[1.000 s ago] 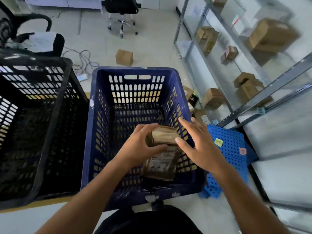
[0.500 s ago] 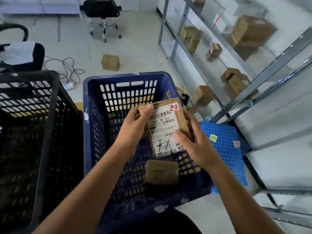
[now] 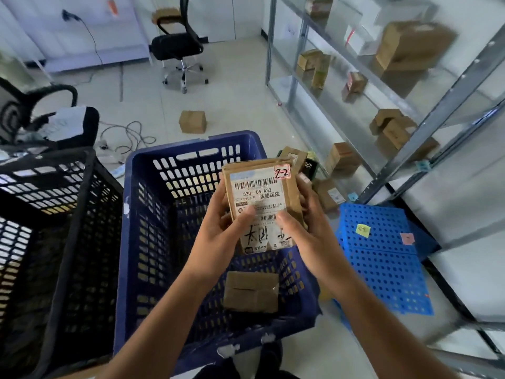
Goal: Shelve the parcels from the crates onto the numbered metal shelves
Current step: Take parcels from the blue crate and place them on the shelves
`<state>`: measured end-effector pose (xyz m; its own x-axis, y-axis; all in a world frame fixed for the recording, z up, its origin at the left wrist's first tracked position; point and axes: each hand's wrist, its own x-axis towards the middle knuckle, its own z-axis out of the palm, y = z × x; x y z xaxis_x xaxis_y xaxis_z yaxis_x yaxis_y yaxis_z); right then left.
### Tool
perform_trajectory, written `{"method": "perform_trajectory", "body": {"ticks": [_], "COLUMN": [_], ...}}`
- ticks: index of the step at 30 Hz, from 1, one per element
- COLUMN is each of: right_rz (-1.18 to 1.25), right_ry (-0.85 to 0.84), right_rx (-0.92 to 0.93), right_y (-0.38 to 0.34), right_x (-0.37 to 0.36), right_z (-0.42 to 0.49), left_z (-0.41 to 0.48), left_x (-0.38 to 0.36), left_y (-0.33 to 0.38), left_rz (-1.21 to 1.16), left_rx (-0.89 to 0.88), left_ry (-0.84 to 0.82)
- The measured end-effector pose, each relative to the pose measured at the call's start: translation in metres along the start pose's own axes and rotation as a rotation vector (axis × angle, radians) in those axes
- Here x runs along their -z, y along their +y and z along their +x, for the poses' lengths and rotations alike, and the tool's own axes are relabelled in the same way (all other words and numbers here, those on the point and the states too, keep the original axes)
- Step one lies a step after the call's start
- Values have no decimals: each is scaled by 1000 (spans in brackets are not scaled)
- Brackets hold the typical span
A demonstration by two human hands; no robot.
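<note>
A brown parcel [image 3: 259,192] with a white shipping label and a red-edged tag reading 2-2 is held upright above the blue crate [image 3: 142,242]. My left hand [image 3: 221,231] grips its left edge, thumb on the label. My right hand [image 3: 303,228] grips its right edge, thumb on the label's lower part. One more brown parcel [image 3: 251,292] lies flat on the blue crate's floor. The metal shelves [image 3: 404,138] stand to the right, with several cardboard boxes on their levels.
A black crate [image 3: 54,214] stands left of the blue one. A blue perforated panel [image 3: 382,258] lies on the floor at the right. A small box [image 3: 192,121], loose cables [image 3: 131,138] and an office chair [image 3: 177,47] are on the floor beyond.
Both hands lifted the parcel out of the blue crate and turned its label up toward me. The view has tilted up a little toward the room.
</note>
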<state>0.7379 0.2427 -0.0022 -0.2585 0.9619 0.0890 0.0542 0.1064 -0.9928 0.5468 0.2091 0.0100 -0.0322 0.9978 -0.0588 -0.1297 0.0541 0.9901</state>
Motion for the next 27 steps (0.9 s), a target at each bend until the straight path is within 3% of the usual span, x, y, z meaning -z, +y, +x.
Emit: {"method": "perform_trajectory", "body": {"ticks": [8, 13, 19, 24, 27], "right_rz": [17, 3, 50, 46, 10], "right_ry": [164, 492, 934, 1234, 1365], "right_rx": [-60, -101, -127, -155, -163], "right_y": [-20, -24, -21, -33, -50], "right_x": [20, 29, 12, -11, -19], "right_z": [-45, -107, -212, -311, -370], "left_z": [-6, -16, -45, -99, -142], "left_x": [-31, -48, -67, -115, -144], "left_y": [8, 10, -15, -37, -43], "left_rz": [77, 148, 724, 896, 935], "left_rx": [-52, -52, -236, -447, -469], "left_ry": [-206, -392, -480, -743, -926]}}
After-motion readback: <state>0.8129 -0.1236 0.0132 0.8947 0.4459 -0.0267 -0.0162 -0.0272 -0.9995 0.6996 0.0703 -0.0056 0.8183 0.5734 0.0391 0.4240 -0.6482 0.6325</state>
